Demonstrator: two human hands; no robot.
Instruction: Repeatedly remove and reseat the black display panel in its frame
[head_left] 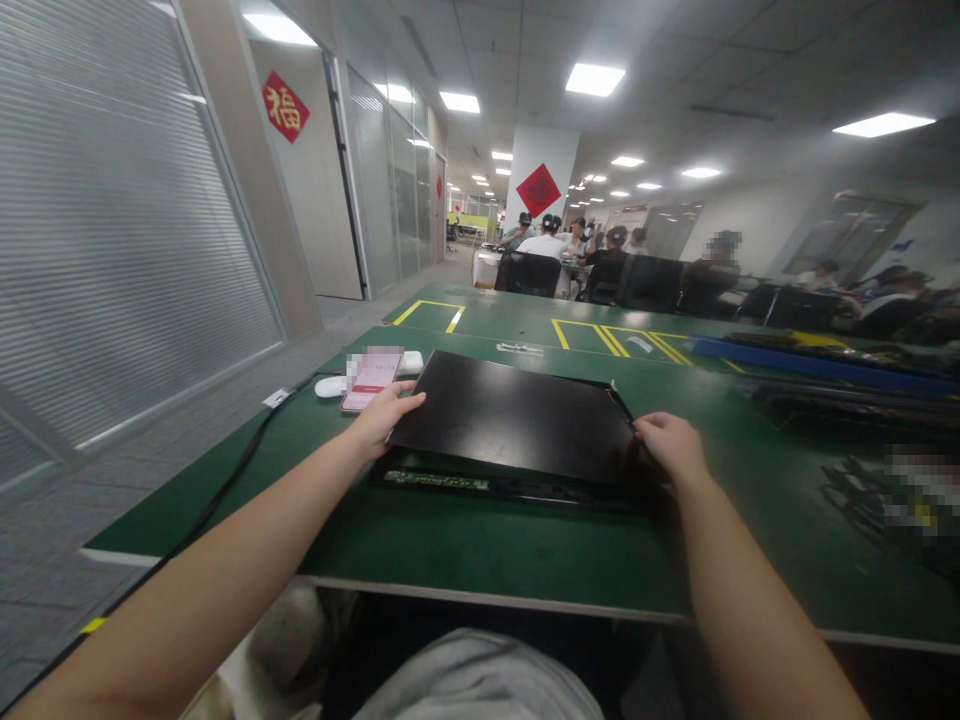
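Between my hands a thin black display panel [510,405] is held by its two short sides, just above the green table. At its left edge, my left hand [386,415] grips with the thumb on the panel's face and the fingers partly hidden behind. Thumb and fingers of my right hand [670,440] pinch the right edge near its lower part. Along the panel's near side runs a strip with a green circuit board [435,481], low by the tabletop; whether it is joined to the panel I cannot tell.
A phone [373,380] and small white items [331,386] lie left of the panel on the green table [487,555]. Black cable [247,455] runs along the left edge. Blue-edged stacks [817,365] and blurred cables [855,490] sit right. People [541,243] sit beyond.
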